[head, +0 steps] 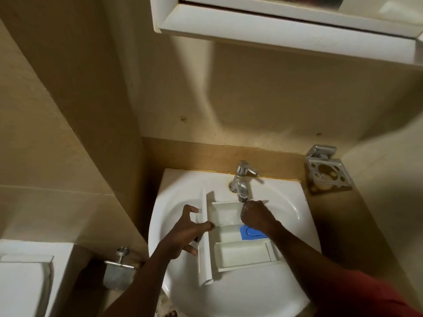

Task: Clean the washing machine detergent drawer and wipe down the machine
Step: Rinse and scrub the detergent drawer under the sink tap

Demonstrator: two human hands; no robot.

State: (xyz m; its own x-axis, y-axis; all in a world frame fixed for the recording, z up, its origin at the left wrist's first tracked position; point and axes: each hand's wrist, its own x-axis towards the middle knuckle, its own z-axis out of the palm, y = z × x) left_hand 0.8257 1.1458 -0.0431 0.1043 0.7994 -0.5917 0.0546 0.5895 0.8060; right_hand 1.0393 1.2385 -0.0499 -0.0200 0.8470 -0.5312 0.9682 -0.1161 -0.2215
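1 head camera looks steeply down, close over the sink (286, 209), wall and cabinet (274, 26) ahead.

Dim, warm yellowish light; soft shadows, wide-angle bending at edges.

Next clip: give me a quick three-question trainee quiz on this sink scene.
1. True or false: the drawer lies in the sink.
2. Which hand holds the drawer's front panel? A left, B right.
3. Fill in: the blue insert sits in the ___ compartment.

Key: 1 true. 2 A: the left hand grips the panel; the right hand is in the far compartment, under the tap. 3 middle.
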